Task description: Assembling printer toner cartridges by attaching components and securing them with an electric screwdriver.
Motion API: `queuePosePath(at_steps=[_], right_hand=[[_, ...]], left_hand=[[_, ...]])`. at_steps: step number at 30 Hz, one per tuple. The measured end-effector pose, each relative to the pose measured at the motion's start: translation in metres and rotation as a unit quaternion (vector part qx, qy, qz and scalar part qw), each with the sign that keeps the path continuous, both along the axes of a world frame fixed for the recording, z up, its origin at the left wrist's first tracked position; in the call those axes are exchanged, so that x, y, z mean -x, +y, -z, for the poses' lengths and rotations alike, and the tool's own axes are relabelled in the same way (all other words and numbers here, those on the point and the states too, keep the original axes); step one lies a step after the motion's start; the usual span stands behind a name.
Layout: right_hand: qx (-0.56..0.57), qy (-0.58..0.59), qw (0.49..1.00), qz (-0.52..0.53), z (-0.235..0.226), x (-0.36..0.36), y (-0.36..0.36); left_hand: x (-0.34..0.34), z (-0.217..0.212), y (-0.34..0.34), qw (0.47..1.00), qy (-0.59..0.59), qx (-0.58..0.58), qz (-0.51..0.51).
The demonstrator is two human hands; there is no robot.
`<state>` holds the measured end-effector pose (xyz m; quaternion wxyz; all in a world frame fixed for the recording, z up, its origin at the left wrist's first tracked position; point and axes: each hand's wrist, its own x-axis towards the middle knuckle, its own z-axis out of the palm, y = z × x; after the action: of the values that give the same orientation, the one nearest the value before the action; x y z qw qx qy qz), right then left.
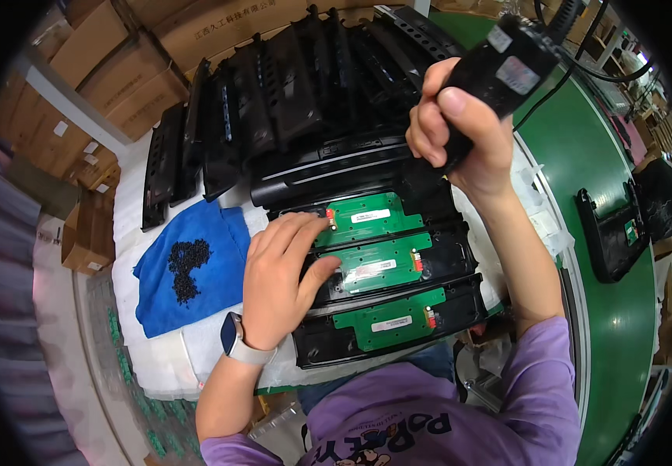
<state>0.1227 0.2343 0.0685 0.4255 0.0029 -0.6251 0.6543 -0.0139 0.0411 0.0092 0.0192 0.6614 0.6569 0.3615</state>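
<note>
Right hand [464,128] wrapped firmly round a black corded tool [507,66], its nose angled downward; left hand [274,268] spread, grasping nothing visible, over the left side of the nearby green circuit boards [403,262], probably to steady them. Three such boards sit in black housings [462,305] at frame centre, lined up seemingly for easy reach. Left of them, a blue cloth [223,283] likely keeps small black pieces [187,260] from scattering. Black panels [297,101] crowd the upper centre.

Labelled boards [386,255] — three; cloth [222,268] — one
</note>
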Motion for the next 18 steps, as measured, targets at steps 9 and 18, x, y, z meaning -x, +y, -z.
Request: queuePosePath(at_steps=[9,18], right_hand=[[-0.015,-0.032,0.999,0.032,0.007,0.010,0.002],[-0.032,-0.062,0.997,0.020,0.003,0.023,-0.002]], left_hand=[[0.000,0.015,0.003,0.999,0.008,0.032,-0.019],[-0.003,0.013,0.003,0.999,-0.010,0.029,-0.022]])
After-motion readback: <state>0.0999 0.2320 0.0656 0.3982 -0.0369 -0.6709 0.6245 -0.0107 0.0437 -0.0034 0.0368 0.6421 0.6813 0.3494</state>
